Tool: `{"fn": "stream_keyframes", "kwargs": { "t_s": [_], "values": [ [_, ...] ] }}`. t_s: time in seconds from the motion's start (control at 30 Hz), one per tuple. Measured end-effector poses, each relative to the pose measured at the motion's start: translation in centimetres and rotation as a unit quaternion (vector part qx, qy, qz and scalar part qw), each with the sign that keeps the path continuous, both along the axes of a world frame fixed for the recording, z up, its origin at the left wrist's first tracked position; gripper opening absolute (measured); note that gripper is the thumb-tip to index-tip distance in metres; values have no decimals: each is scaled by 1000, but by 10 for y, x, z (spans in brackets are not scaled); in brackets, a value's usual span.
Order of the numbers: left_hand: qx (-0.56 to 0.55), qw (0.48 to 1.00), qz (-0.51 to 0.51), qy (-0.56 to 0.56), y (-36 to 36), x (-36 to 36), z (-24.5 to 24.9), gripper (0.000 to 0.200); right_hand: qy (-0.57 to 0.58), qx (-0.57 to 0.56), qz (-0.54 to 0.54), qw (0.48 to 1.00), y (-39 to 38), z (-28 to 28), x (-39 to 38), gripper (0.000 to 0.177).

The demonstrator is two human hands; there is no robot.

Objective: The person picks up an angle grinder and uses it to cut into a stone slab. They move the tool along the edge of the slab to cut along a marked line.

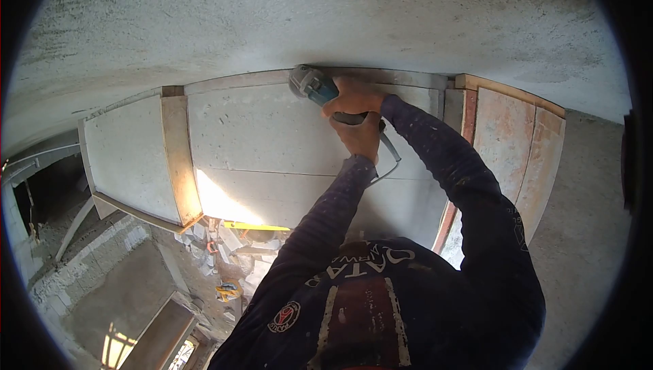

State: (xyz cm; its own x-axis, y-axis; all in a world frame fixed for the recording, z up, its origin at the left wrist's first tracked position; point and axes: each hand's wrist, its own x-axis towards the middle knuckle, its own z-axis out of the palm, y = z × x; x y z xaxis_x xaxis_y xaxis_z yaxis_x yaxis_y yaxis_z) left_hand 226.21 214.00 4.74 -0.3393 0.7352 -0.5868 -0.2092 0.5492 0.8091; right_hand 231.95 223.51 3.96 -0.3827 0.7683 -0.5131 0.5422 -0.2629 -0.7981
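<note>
Head view: a blue-bodied angle grinder (309, 86) is pressing against the top edge of a grey concrete wall panel (272, 145), just under the rough grey ceiling (340, 16). The right grip (354, 98) is clasping its body, the left grip (360, 135) its dark tail; keeping both wrists steady seems wise.

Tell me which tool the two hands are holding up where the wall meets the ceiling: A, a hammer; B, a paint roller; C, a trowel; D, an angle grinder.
D: the left hand and right hand clasp a blue angle grinder, its round head at the top of the wall under the ceiling.
</note>
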Motion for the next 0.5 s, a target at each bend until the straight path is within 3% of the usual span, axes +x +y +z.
{"fn": "stream_keyframes", "kwargs": {
  "t_s": [0.07, 0.13, 0.33, 0.4, 0.47, 0.5],
  "values": [
    [0, 1000, 8, -3, 1, -1, 6, 75, -5, -16, 11, 1000, 3, 5, 0, 72],
    [-31, 996, 3, -86, 0, -5, 15, 72, -19, -23, 13, 999, 1, 16, -1, 73],
    [31, 999, -1, 18, -4, 0, 2, 77, -9, 25, -7, 1000, -5, -5, 0, 81],
    [29, 999, 11, -8, -3, -1, 2, 81, 10, 36, 9, 999, -2, -4, -2, 83],
    [26, 998, 32, -39, -6, 1, 1, 84, -45, -95, -42, 994, 7, 18, -6, 93],
    [19, 999, 26, -33, -6, 1, 0, 87, -47, -94, -38, 994, 9, 16, -6, 93]
  ]
}}
